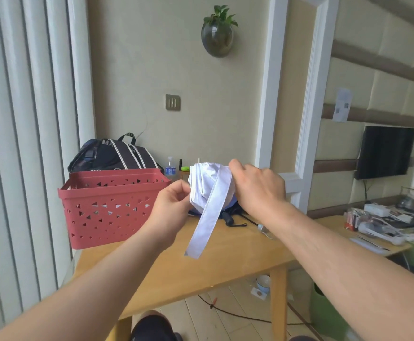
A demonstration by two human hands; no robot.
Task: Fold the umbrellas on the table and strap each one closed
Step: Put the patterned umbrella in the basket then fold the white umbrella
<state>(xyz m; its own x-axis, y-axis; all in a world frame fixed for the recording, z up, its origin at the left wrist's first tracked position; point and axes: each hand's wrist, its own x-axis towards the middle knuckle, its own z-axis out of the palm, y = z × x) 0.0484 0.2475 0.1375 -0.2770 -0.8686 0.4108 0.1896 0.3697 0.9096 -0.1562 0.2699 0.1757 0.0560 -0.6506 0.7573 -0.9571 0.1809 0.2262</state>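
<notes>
Gripping the bundled white fabric umbrella (209,187) in both curled hands, left hand (172,205) and right hand (257,188), long white strap (207,217) dangling loose, not yet fastened.

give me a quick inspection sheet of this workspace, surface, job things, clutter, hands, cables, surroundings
surface: wooden table, near part bare.
job's things: white umbrella bunched and held above the table, its strap hanging loose, not fastened; dark umbrella lying on the table behind it.
clutter: red basket at the table's left; backpack behind it; small bottles by the wall; mixed items on the side surface at right.
hands: left hand pinches the white fabric's edge; right hand grips the bundle's top.
cables: black cable on the floor under the table.
surroundings: wall planter, wall switch, television, vertical blinds.
</notes>
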